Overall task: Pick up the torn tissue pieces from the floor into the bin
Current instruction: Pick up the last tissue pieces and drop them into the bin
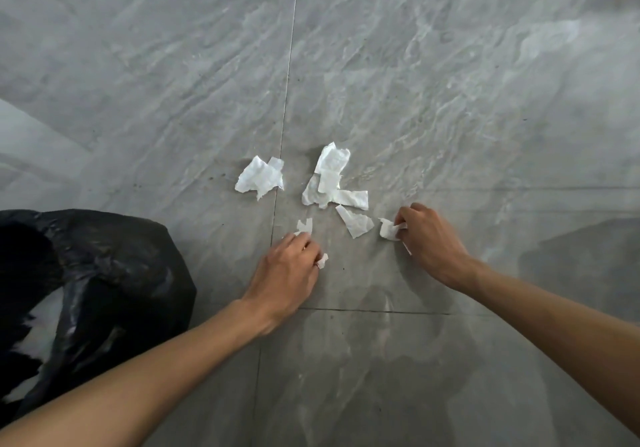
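Note:
Several torn white tissue pieces lie on the grey floor: one crumpled piece to the left, a larger overlapping cluster in the middle, and a strip below it. My left hand is closed on a small tissue scrap, its fingertips touching another small piece. My right hand pinches a crumpled tissue piece at floor level. The bin, lined with a black bag, stands at the lower left with white tissue inside.
The floor is grey marbled tile with thin grout lines running through the work area. My two bare forearms reach in from the bottom corners.

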The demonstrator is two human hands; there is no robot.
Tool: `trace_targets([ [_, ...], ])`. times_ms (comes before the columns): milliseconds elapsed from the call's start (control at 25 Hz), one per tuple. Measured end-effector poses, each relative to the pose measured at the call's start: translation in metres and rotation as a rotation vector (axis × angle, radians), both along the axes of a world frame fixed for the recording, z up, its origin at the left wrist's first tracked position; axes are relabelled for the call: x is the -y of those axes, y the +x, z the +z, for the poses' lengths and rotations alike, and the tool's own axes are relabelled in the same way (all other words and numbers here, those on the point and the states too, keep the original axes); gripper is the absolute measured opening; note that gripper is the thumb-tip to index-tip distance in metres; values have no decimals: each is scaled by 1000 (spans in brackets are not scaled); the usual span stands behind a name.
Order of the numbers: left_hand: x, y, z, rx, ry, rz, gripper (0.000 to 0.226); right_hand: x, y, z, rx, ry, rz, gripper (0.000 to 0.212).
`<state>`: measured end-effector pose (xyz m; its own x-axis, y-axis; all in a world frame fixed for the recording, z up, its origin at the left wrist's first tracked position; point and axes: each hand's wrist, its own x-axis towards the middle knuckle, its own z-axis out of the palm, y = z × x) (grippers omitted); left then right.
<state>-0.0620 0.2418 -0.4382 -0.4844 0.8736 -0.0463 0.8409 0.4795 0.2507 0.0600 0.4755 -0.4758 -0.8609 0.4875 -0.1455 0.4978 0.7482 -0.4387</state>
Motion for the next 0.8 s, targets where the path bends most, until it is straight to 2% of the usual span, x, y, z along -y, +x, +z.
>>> trace_targets([
  [80,3,0,5,-89,99,-44,4,0,8,-2,-25,50,8,9],
  [160,5,-6,4,-96,70,11,6,2,13,1,-65,111,26,9],
  [320,2,-14,-11,89,-124,142,8,14,-7,21,-202,133,256,13],
  [480,1,-14,-18,218,-75,118,7,32,-39,20,-105,148,449,17],
  [560,1,-20,-13,274,-38,118,9,38,-44,12,-71,137,456,18],
  [680,-7,-35,-2,305,67,144,11,38,-41,9,-103,6,406,15],
  [800,-24,-53,9,328,110,249,29,38,-36,15,-139,-144,301,12],
])
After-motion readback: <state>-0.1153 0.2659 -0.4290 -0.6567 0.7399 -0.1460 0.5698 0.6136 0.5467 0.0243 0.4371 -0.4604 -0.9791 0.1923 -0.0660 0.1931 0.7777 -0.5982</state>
